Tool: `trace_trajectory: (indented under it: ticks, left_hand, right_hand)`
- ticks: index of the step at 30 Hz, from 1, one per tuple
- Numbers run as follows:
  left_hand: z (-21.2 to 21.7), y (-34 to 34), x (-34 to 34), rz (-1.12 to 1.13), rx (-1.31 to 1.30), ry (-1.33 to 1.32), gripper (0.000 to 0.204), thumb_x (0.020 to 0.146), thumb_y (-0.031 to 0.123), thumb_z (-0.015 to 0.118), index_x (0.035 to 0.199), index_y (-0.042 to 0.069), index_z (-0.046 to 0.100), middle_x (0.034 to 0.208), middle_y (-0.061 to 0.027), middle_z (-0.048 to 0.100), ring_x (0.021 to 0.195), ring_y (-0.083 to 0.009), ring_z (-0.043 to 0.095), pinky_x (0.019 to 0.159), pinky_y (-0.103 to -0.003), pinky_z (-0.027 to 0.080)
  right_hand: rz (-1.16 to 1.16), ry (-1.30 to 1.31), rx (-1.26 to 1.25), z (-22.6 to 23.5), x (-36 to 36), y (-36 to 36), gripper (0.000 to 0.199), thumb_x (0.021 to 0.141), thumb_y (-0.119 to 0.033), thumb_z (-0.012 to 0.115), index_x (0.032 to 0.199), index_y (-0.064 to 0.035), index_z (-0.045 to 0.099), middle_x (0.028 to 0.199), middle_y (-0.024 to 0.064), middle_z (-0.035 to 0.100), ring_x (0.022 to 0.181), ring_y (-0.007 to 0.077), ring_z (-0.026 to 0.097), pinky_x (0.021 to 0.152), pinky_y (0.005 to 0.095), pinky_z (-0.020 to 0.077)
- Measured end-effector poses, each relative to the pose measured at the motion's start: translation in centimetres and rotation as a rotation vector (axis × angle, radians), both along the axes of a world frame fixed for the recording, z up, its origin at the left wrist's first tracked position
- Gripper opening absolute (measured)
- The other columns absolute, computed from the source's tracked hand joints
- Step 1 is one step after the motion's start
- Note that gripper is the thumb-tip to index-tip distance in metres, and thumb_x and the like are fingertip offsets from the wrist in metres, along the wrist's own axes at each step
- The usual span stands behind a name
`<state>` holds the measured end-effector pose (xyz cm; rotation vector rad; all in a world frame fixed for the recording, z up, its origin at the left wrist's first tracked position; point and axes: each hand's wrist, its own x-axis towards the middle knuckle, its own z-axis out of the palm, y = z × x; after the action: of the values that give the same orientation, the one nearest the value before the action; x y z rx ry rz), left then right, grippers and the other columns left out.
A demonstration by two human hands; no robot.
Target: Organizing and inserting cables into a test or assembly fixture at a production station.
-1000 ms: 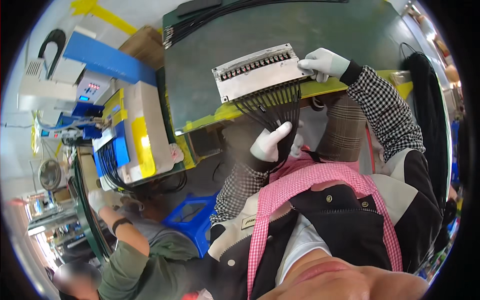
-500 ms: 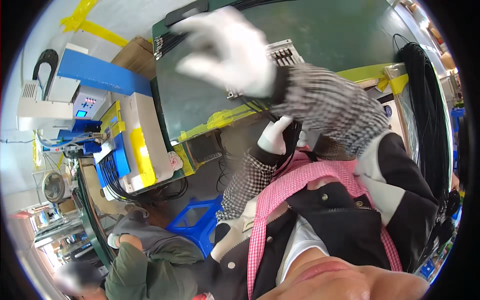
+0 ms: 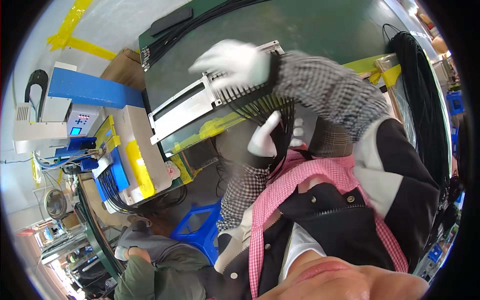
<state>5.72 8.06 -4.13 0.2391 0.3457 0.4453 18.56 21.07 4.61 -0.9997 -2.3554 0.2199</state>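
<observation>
My left hand point(image 3: 264, 139), in a white glove, is closed around a bundle of black cables point(image 3: 286, 117) near the table's front edge. Its thumb and fingertips show on either side of the bundle. From there the cables fan out to a slotted metal fixture point(image 3: 182, 114) lying on the green table. My gloved right hand point(image 3: 232, 65) is over the fixture's slotted part, covering some slots and cable ends. Motion blurs it, but its fingers look stretched out to the left, with nothing visible in them. Whether it touches the fixture I cannot tell.
More black cables point(image 3: 175, 36) lie at the table's far left beside a dark flat object point(image 3: 171, 21). A blue-and-white machine point(image 3: 82, 120) stands left. A thick cable bundle point(image 3: 422, 85) hangs right. A blue stool point(image 3: 200, 225) and a seated person point(image 3: 155, 265) are lower left.
My right hand has moved down and slightly right, onto the slotted part. The fixture's long flat section now lies farther left, over previously bare tabletop. My left hand still holds the cables.
</observation>
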Motion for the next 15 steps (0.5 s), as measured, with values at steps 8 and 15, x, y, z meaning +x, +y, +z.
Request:
trace_trajectory:
  ticks: [8,15]
  left_hand:
    - [-1.2,1.2,1.4,-0.013,-0.124,-0.281,0.032,0.101,0.027,0.041,0.118,0.001,0.05,0.068,-0.0029,0.052,0.048,-0.0082,0.043,0.042,-0.02,0.032]
    - [8.2,-0.9,-3.2,0.004,0.076,-0.175,0.03,0.103,0.029,0.037,0.112,0.004,0.051,0.055,0.0051,0.036,0.04,-0.0057,0.025,0.039,-0.022,0.02]
  right_hand:
    - [-0.292,-0.151,0.11,-6.3,10.5,-3.3,0.049,0.09,-0.025,0.048,0.134,-0.0042,0.046,0.133,0.0135,0.051,0.121,0.0288,0.048,0.105,0.039,0.0353]
    - [-0.303,-0.091,0.172,-6.6,11.2,-3.8,0.048,0.09,-0.024,0.047,0.133,-0.0018,0.047,0.134,0.0134,0.051,0.121,0.0306,0.048,0.107,0.0397,0.0339]
